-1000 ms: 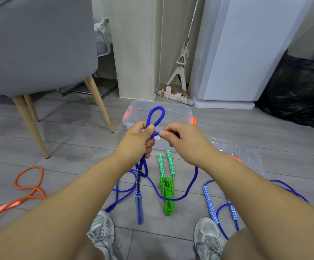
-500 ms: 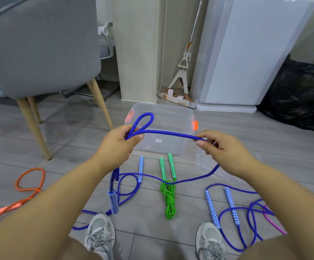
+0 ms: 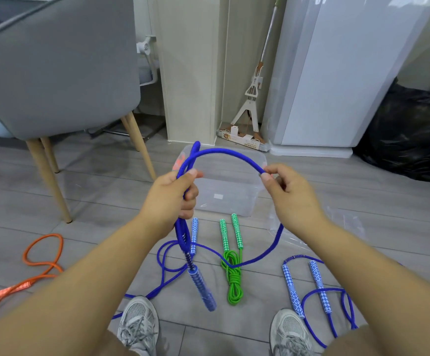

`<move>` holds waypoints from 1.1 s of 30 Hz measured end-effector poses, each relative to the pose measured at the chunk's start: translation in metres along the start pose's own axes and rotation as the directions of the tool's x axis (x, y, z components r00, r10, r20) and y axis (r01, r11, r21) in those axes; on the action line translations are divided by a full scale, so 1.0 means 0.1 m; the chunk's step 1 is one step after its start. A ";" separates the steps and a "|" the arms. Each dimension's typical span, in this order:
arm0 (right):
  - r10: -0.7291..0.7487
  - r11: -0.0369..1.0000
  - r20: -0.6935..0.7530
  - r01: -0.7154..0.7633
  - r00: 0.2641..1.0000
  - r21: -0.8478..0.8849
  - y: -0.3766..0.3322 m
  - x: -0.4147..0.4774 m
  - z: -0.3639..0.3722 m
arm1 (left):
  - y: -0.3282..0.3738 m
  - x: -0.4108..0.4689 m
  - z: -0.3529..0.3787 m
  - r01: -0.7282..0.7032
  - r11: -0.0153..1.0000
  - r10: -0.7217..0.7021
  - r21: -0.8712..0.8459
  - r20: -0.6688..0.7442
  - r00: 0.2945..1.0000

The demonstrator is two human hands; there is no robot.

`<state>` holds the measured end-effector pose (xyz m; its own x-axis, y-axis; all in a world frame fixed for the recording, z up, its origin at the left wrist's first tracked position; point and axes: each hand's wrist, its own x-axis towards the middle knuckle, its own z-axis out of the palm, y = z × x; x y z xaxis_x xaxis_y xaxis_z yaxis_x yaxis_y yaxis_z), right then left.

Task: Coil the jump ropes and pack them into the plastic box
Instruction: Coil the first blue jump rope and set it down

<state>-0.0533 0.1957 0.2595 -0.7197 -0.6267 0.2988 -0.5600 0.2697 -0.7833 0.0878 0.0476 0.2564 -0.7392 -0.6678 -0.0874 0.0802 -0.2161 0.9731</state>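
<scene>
Gripping a bunch of blue rope (image 3: 224,151) loops, the left hand (image 3: 169,199) curls tight; the right hand (image 3: 289,199) pinches the rope's arch above the plastic box (image 3: 229,201).

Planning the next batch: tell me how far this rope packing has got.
Done: the green rope lies bundled on the floor. In hand: the left hand grips loops of a blue rope, the right hand pinches its next length. Left: the orange rope and a second blue rope lie loose; the plastic box holds no rope.
</scene>
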 end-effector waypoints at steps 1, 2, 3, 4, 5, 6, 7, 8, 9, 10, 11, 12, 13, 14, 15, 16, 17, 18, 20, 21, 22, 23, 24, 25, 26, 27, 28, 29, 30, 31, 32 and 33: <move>-0.011 1.000 -0.013 0.011 1.000 -0.002 -0.03 0.00 0.03 | 0.02 0.00 0.03 0.001 1.000 0.000 -0.027 0.008 1.000; -0.028 1.000 -0.018 0.028 0.999 -0.002 -0.05 0.01 0.04 | 0.04 0.00 0.05 -0.001 0.999 0.002 -0.046 0.013 1.000; -0.052 0.999 -0.021 0.052 0.998 -0.012 -0.08 0.01 0.06 | 0.05 0.00 0.07 0.000 0.998 0.001 -0.068 0.013 1.000; -0.072 0.997 -0.019 0.072 0.997 -0.022 -0.10 0.00 0.08 | 0.06 -0.01 0.09 0.003 0.996 -0.002 -0.092 0.009 1.000; -0.075 0.997 -0.023 0.074 0.997 -0.023 -0.12 0.00 0.11 | 0.06 -0.01 0.11 0.008 0.993 -0.007 -0.118 0.004 1.000; -0.053 0.999 -0.033 0.053 0.998 0.002 -0.14 0.00 0.14 | 0.06 -0.01 0.13 0.011 0.990 -0.011 -0.140 0.001 1.000; -0.008 0.999 -0.048 0.011 0.999 0.047 -0.16 0.01 0.17 | 0.06 -0.02 0.15 0.009 0.988 -0.009 -0.155 0.004 1.000; 0.045 0.994 -0.054 -0.039 0.998 0.106 -0.17 0.01 0.21 | 0.06 -0.02 0.17 0.002 0.986 0.000 -0.164 0.010 1.000; 0.093 0.983 -0.047 -0.085 0.995 0.163 -0.20 0.00 0.23 | 0.05 -0.03 0.19 -0.010 0.986 0.013 -0.164 0.017 1.000; 0.115 0.975 -0.039 -0.105 0.993 0.194 -0.23 -0.01 0.26 | 0.05 -0.03 0.20 -0.021 0.988 0.024 -0.153 0.017 1.000; 0.102 0.977 -0.036 -0.094 0.994 0.190 -0.26 -0.03 0.28 | 0.04 -0.03 0.21 -0.030 0.991 0.031 -0.133 0.009 0.999; 0.071 0.985 -0.037 -0.064 0.997 0.161 -0.29 -0.04 0.31 | 0.03 -0.03 0.21 -0.034 0.993 0.034 -0.111 -0.007 0.999; 0.032 0.993 -0.044 -0.027 0.999 0.113 -0.30 -0.06 0.33 | 0.02 -0.03 0.22 -0.035 0.995 0.033 -0.089 -0.026 0.999; -0.004 0.998 -0.051 0.007 0.999 0.064 -0.31 -0.07 0.35 | 0.01 -0.02 0.22 -0.036 0.997 0.033 -0.065 -0.047 0.998; -0.040 0.999 -0.050 0.041 0.998 0.017 -0.32 -0.07 0.36 | 0.00 -0.02 0.23 -0.040 0.998 0.037 -0.044 -0.064 0.997; -0.075 0.997 -0.037 0.075 0.996 -0.020 -0.33 -0.07 0.38 | 0.00 -0.02 0.23 -0.045 0.999 0.043 -0.024 -0.079 0.996; -0.107 0.993 -0.008 0.106 0.994 -0.052 -0.33 -0.07 0.39 | -0.01 -0.02 0.24 -0.050 0.999 0.050 -0.004 -0.090 0.995; -0.135 0.988 0.025 0.136 0.991 -0.071 -0.34 -0.08 0.40 | -0.01 -0.03 0.25 -0.055 0.998 0.056 0.012 -0.099 0.994; -0.171 0.982 0.078 0.176 0.982 -0.069 -0.38 -0.11 0.40 | -0.02 -0.03 0.26 -0.072 0.997 0.073 0.017 -0.097 0.993; -0.173 0.982 0.092 0.179 0.981 -0.058 -0.39 -0.12 0.40 | -0.02 -0.03 0.26 -0.082 0.996 0.084 0.021 -0.087 0.993; -0.164 0.985 0.103 0.169 0.981 -0.046 -0.40 -0.13 0.41 | -0.03 -0.03 0.26 -0.091 0.995 0.093 0.031 -0.077 0.993; -0.150 0.988 0.110 0.154 0.983 -0.028 -0.40 -0.13 0.42 | -0.02 -0.04 0.27 -0.099 0.994 0.102 0.039 -0.069 0.992; -0.134 0.991 0.119 0.136 0.984 -0.007 -0.40 -0.13 0.42 | -0.02 -0.04 0.27 -0.107 0.994 0.109 0.038 -0.061 0.992; -0.117 0.993 0.128 0.116 0.985 0.017 -0.39 -0.13 0.42 | -0.01 -0.04 0.28 -0.114 0.993 0.115 0.034 -0.054 0.992; -0.099 0.995 0.135 0.094 0.986 0.042 -0.39 -0.12 0.42 | -0.02 -0.04 0.28 -0.119 0.992 0.121 0.035 -0.052 0.991; -0.079 0.995 0.141 0.070 0.987 0.067 -0.38 -0.12 0.43 | -0.01 -0.04 0.28 -0.123 0.991 0.125 0.043 -0.052 0.991; -0.060 0.995 0.142 0.049 0.988 0.084 -0.37 -0.12 0.43 | -0.02 -0.03 0.29 -0.128 0.990 0.131 0.053 -0.051 0.990; -0.044 0.995 0.136 0.031 0.990 0.092 -0.36 -0.12 0.42 | -0.02 -0.03 0.29 -0.130 0.990 0.133 0.061 -0.048 0.990; -0.029 0.996 0.127 0.017 0.991 0.092 -0.35 -0.12 0.42 | -0.02 -0.04 0.29 -0.128 0.990 0.130 0.060 -0.044 0.991; -0.014 0.996 0.120 0.004 0.993 0.086 -0.33 -0.12 0.42 | -0.02 -0.04 0.29 -0.125 0.991 0.127 0.052 -0.038 0.991; 0.001 0.997 0.120 -0.011 0.993 0.081 -0.32 -0.12 0.41 | -0.02 -0.04 0.29 -0.123 0.991 0.125 0.043 -0.032 0.992; 0.014 0.997 0.130 -0.024 0.991 0.076 -0.30 -0.12 0.39 | -0.02 -0.04 0.28 -0.121 0.992 0.122 0.032 -0.026 0.992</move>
<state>-0.0120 0.1666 0.2579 -0.6678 -0.7127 0.2146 -0.5100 0.2282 -0.8293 0.0716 0.0705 0.2610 -0.7061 -0.7076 0.0267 0.1480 -0.1107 0.9828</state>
